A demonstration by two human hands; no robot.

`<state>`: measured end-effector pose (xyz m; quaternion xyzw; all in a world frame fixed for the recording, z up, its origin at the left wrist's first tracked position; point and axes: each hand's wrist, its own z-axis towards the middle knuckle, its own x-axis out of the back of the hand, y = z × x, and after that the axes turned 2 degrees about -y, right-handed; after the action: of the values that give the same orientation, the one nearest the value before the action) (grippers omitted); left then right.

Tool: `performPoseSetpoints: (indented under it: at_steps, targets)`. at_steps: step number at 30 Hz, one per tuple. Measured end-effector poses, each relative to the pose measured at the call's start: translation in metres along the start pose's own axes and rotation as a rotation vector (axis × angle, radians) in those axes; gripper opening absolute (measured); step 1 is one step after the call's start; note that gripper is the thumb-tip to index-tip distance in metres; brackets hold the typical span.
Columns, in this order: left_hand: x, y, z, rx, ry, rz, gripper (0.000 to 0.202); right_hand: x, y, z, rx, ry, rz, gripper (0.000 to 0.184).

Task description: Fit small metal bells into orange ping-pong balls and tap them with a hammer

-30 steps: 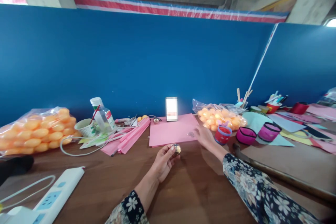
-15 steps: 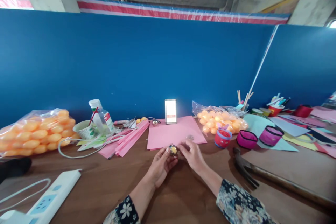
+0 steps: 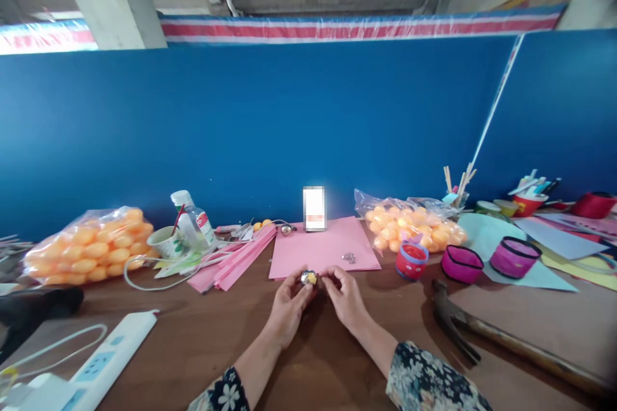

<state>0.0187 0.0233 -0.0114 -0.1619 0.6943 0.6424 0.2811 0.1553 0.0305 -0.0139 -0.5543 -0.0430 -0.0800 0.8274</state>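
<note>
Between the fingers of my left hand is a small round ball, shiny silver with a yellow patch. My right hand is close beside it on the right, thumb and fingertips pinched together; whatever they hold is too small to make out. Both hands are over the brown table, just in front of a pink paper sheet. On that sheet, beyond my right hand, lies a little cluster of small silvery pieces.
A claw hammer lies to the right. Bags of orange balls stand left and right, the latter behind a red-and-blue cup and magenta fabric rings. A white power strip is at front left; a bottle stands behind.
My right hand has drawn back from over the silvery pieces, which now show fully. The ball has turned slightly in my left hand, showing more silver. The view has shifted a little.
</note>
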Motion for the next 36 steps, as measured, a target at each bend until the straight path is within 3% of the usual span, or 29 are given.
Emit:
performPoseSetpoints:
  at_steps: [7,12,17,25,36]
  targets:
    - [-0.012,0.009,0.014,0.039,0.058,0.112,0.047,0.004,0.0,0.003,-0.027,0.037,0.068,0.012]
    - [-0.014,0.008,0.027,-0.06,0.059,0.146,0.04,0.005,0.005,0.006,-0.079,0.081,0.152,0.017]
    - [-0.006,-0.002,0.024,-0.079,0.025,0.099,0.041,0.004,0.002,0.006,-0.146,0.09,0.26,0.02]
    - [-0.004,-0.002,0.021,-0.056,-0.043,0.112,0.047,0.004,-0.002,0.005,-0.24,0.085,0.316,0.015]
    - [-0.004,-0.003,0.02,-0.05,-0.029,0.245,0.053,0.006,-0.004,0.003,-0.241,0.087,0.308,0.015]
